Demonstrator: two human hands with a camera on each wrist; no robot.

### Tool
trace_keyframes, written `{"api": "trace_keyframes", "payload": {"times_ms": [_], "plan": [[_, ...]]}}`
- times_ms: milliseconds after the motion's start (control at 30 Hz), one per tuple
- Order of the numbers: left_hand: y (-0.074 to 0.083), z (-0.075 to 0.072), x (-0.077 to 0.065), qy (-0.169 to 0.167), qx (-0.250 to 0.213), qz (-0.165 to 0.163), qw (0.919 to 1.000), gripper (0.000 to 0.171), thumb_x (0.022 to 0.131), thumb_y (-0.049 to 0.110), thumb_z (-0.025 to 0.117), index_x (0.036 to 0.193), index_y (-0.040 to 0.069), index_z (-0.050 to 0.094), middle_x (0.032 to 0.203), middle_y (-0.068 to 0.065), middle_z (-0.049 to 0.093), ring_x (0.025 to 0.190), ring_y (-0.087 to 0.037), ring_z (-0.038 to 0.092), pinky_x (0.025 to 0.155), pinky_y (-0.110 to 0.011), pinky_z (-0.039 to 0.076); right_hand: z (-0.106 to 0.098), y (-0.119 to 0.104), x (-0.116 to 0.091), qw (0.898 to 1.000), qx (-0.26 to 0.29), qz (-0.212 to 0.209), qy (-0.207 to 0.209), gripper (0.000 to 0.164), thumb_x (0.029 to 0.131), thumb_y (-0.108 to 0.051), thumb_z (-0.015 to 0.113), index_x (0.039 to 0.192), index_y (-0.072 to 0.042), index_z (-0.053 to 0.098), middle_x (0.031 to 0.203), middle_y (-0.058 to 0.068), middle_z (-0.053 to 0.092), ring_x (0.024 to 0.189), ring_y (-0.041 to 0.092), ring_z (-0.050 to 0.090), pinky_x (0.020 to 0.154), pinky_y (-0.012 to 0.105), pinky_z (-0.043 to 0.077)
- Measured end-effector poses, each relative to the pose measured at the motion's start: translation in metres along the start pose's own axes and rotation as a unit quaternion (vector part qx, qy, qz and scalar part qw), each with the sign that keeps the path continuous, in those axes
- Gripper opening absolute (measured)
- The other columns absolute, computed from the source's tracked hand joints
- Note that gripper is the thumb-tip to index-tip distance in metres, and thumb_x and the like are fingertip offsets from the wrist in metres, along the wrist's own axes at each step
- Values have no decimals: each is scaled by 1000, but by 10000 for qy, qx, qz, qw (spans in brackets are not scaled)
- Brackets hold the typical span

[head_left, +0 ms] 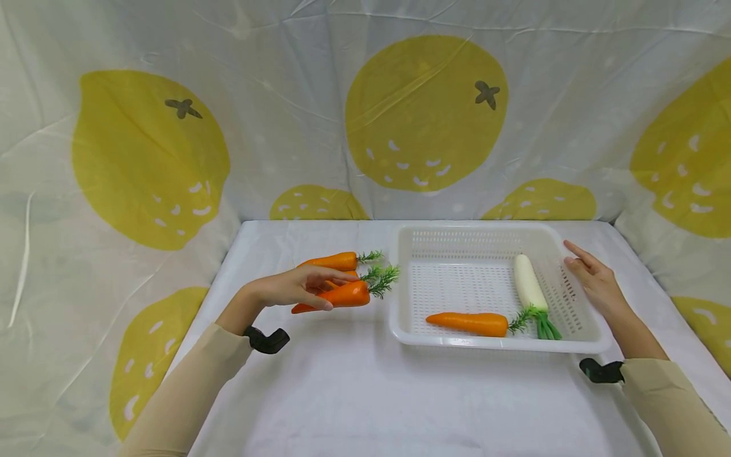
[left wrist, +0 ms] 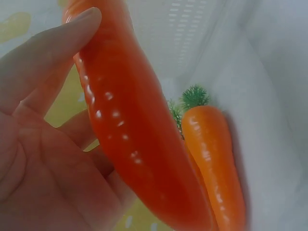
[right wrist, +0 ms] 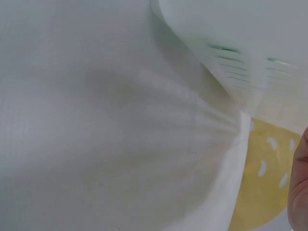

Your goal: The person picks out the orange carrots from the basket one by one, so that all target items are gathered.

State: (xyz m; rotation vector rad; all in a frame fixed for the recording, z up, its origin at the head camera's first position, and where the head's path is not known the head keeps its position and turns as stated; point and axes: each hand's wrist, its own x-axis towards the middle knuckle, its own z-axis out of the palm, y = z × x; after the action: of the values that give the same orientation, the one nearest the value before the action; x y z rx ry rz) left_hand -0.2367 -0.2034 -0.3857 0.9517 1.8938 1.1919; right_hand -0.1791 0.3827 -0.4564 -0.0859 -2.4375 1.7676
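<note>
Carrot [head_left: 349,295] prob light, stiff, slick; best grip thick end by greens [head_left: 382,281]. L hand [head_left: 294,287] pinches it, nr table [head_left: 400,400] left side; R hand [head_left: 596,282] fingers straight, at basket [head_left: 491,343].

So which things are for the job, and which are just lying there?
Probably for the job:
held carrot in the left fingers
carrots behind it
white basket
basket's carrot
white radish

Just there:
lemon-print cloth
white tablecloth

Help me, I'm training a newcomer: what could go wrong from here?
The held carrot looks glossy and might slip from the left hand. Its leafy top could snag on the nearby white basket. The basket might shift if the right hand, at its right side, pushes.
</note>
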Motion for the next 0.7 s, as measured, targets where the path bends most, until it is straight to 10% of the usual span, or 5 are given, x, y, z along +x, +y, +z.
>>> {"api": "trace_keyframes", "payload": {"times_ms": [700], "plan": [[-44,1,-26,416,267,-504,9975,56,92,11,73,145,13,54,149,-4,49,128,-32,49,107,-46,39,0,0,1,9998,-194,53,-27,54,105,-27,52,156,-22,35,89,-22,58,79,-8,56,65,10,47]]}}
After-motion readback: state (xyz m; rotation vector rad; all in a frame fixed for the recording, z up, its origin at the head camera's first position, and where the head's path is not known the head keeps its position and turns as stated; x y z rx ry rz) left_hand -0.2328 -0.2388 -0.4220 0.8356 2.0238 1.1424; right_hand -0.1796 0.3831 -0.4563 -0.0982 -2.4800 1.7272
